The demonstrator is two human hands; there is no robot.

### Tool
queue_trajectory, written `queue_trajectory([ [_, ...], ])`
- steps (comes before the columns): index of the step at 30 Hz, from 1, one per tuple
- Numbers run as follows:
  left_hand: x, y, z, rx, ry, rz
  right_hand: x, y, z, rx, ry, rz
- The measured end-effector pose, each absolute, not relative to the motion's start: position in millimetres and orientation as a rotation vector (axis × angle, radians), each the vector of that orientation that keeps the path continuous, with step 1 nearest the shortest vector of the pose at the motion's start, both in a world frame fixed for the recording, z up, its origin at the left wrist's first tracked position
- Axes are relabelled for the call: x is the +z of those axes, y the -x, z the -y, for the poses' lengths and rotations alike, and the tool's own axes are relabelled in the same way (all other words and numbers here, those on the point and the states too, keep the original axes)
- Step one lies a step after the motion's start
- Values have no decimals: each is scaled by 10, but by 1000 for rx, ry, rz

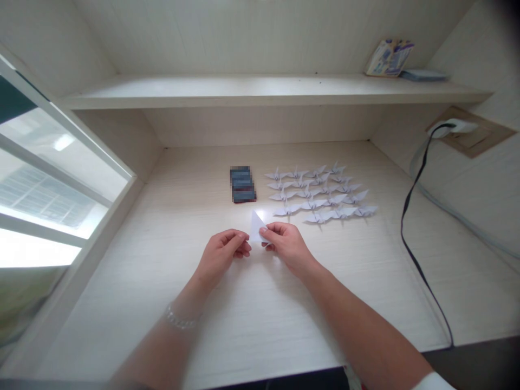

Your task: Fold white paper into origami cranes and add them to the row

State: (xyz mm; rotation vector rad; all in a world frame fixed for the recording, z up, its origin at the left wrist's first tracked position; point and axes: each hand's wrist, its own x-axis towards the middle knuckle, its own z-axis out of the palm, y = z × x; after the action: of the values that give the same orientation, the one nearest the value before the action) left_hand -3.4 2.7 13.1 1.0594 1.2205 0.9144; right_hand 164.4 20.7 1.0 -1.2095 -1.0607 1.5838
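Note:
A small folded white paper [255, 226], triangular with its point upward, stands between my hands just above the desk. My right hand [287, 245] pinches its lower right part, thumb on the near face and fingers behind. At the lower left corner, my left hand [224, 250] has its thumb and curled fingers closed against the paper's edge; the fingertips partly hide that corner. Beyond my right hand, several white paper cranes [311, 205] lie in rows with wings spread. A dark, pixelated rectangular object [242, 184] lies just beyond the paper.
The light wooden desk [142, 281] runs under a shelf [227, 89] bearing a leaning box [390, 57] and a flat blue item [424, 75]. At right, a black cable [406, 216] hangs from a plug [444, 129] across the desk. A window [52, 162] borders the left side.

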Motion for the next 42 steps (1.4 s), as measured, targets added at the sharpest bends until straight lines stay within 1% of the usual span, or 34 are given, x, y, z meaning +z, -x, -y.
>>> queue_trajectory([
  [6,127,1,-30,871,-1159,-1258,-8,-1586,-189,1619,1203,1048],
  [12,104,33,-35,963,-1116,-1261,-12,-1590,-204,1567,1216,1019],
  [17,62,18,-40,974,-1160,-1276,3,-1596,-189,1560,1186,1187],
  [23,24,55,-63,1114,-1043,-1264,59,-1664,-166,1342,1240,1451],
  [30,55,92,-72,1245,-892,-1235,88,-1770,-210,1134,1246,1385],
  [33,76,99,-72,1215,-900,-1205,120,-1784,-230,1226,1165,1314],
  [38,94,72,-47,1089,-984,-1140,184,-1758,-201,1627,1013,1202],
  [42,107,63,-39,1068,-999,-1137,182,-1766,-184,1745,968,1137],
])
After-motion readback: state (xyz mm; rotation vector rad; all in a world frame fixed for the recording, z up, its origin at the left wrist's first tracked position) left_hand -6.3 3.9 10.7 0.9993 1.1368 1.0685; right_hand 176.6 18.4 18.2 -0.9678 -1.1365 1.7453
